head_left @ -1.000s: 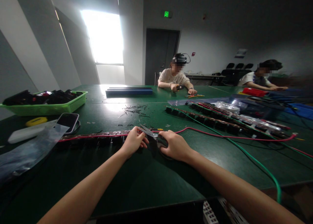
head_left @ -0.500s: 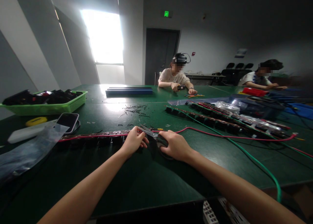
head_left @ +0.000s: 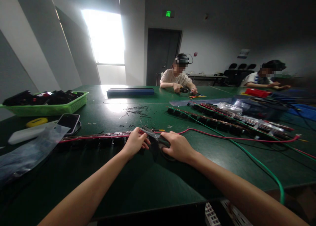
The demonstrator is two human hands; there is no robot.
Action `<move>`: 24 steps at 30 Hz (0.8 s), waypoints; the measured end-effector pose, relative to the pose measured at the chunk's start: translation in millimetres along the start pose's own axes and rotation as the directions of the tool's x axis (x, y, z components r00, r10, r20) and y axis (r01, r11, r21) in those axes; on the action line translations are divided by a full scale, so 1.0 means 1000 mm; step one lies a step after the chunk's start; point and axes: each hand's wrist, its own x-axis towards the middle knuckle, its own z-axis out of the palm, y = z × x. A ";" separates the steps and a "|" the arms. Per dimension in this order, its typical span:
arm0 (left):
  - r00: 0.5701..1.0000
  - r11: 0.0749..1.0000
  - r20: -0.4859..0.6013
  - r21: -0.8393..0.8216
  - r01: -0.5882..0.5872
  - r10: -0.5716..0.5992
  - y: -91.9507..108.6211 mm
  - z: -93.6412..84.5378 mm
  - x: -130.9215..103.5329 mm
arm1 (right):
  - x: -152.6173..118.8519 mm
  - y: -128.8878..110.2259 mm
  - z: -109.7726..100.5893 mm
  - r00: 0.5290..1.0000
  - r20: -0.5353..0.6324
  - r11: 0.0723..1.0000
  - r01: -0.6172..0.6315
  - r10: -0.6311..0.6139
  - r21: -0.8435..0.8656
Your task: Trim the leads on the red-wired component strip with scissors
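Note:
My right hand [head_left: 178, 146] is closed around the dark handles of a pair of scissors [head_left: 154, 135], whose metal blades point left toward my other hand. My left hand [head_left: 136, 143] is closed at the right part of a long black strip [head_left: 93, 142] with a red wire along it; what its fingertips pinch is too small to name. A red wire [head_left: 197, 130] runs on to the right from behind my right hand. A small yellow piece [head_left: 161, 130] shows just above the scissors.
Wired strips [head_left: 207, 120] and a green wire [head_left: 256, 160] lie right. Black clippings [head_left: 135, 111] are beyond my hands. A phone [head_left: 68, 123], plastic bag [head_left: 32, 153] and green basket [head_left: 61, 110] stand left, blue bars [head_left: 130, 92] farther back. Two people sit across the table [head_left: 118, 186].
The scissor blades have closed slightly between my hands, which hold nearly the same place. Across the table, one person's hands and black tool have shifted a little.

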 end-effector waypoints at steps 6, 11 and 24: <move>1.000 1.000 0.000 0.010 0.005 -0.005 0.001 0.000 -0.001 | 0.000 0.001 0.002 1.000 -0.005 1.000 -0.005 0.005 0.005; 1.000 1.000 0.000 0.004 0.003 -0.003 0.000 0.000 0.000 | 0.000 0.000 0.001 1.000 -0.007 1.000 -0.008 0.008 0.009; 1.000 0.998 0.005 -0.052 0.025 -0.024 0.000 -0.001 -0.001 | 0.003 0.014 0.002 0.977 -0.087 0.980 -0.188 0.194 0.063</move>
